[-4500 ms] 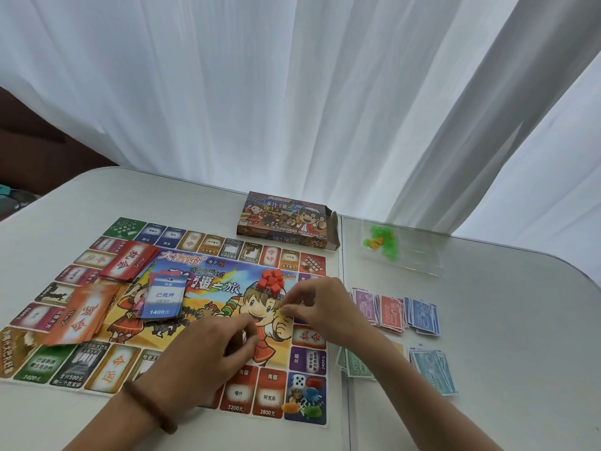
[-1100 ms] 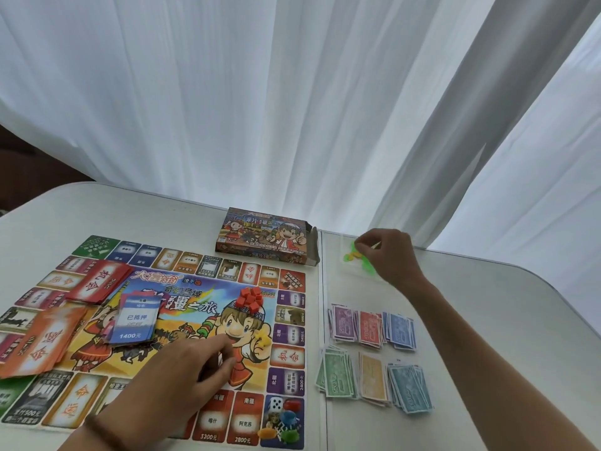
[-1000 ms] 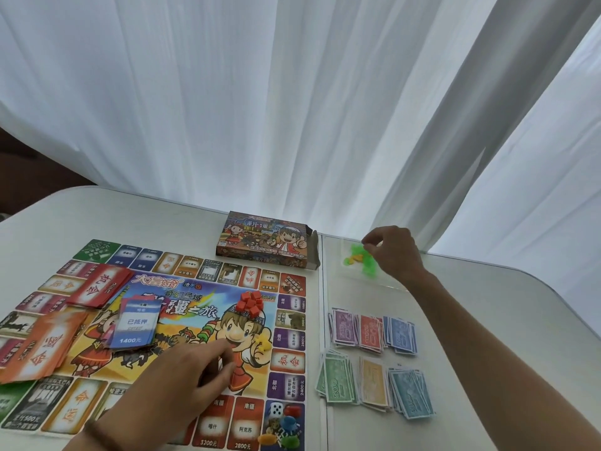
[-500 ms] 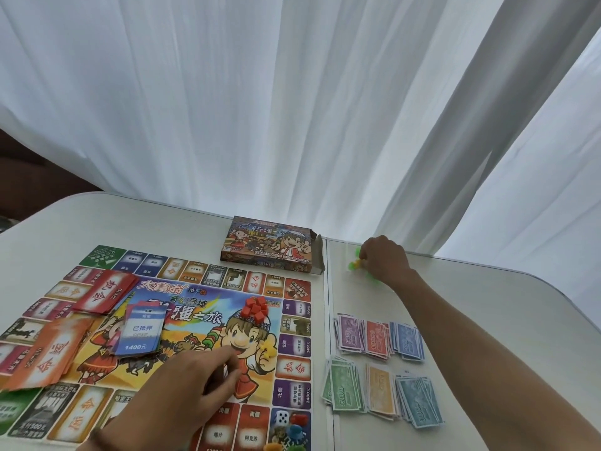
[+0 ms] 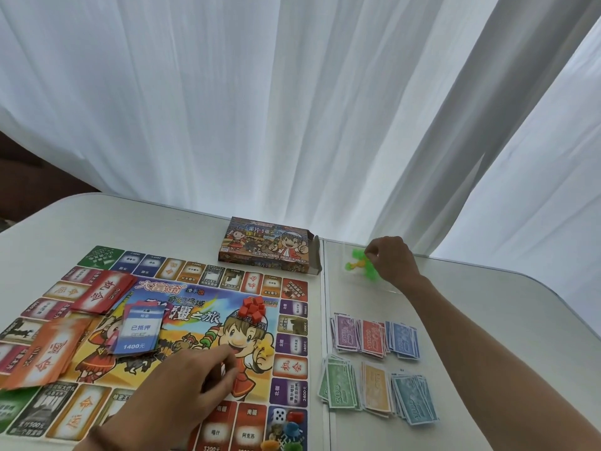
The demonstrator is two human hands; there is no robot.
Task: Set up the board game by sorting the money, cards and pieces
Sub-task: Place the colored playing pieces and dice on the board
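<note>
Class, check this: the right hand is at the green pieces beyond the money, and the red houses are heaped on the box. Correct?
No. The head view shows the red houses heaped on the board, not the box. The right hand is at the green pieces beyond the money, as stated.

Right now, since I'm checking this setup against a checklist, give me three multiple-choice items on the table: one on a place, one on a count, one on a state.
1. Where is the pile of red houses? A on the game board; B on the floor; C in a bowl.
2. How many money stacks lie beside the board? A four; B six; C eight.
3. The game box has an end flap that is: A taped shut; B torn off; C open.

Answers: A, they sit on the board's centre picture; B, two rows of three; C, the flap juts out at the box's right end.
</note>
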